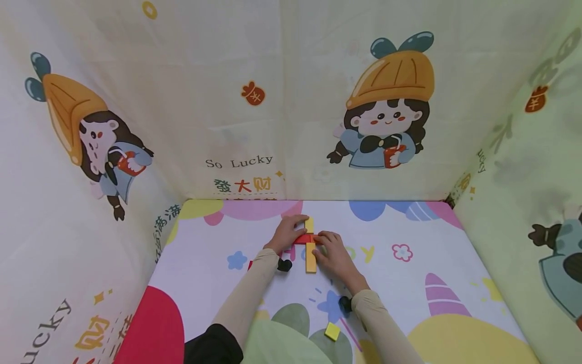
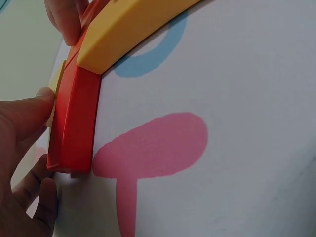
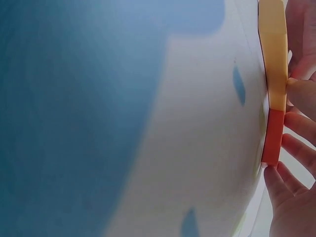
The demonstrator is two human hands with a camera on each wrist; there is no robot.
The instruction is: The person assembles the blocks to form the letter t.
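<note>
Flat blocks form a cross in the head view. A yellow block (image 1: 309, 225) is at the far end, red blocks (image 1: 302, 239) form the crossbar, and a longer yellow-orange block (image 1: 310, 259) points toward me. My left hand (image 1: 285, 233) holds the far yellow block with bent fingers; in the left wrist view its lower fingers curl near the end of a red block (image 2: 74, 133). My right hand (image 1: 337, 259) grips the right end of the red crossbar, where the right wrist view shows fingertips against a red block (image 3: 273, 136). The right thumb touches the yellow-orange block (image 3: 274, 64).
A small yellow block (image 1: 332, 331) lies apart, near the right forearm. Something red (image 1: 250, 264) is partly hidden by the left sleeve. A printed cloth covers the table (image 1: 382, 283), and patterned fabric walls (image 1: 309, 101) stand at the back and both sides.
</note>
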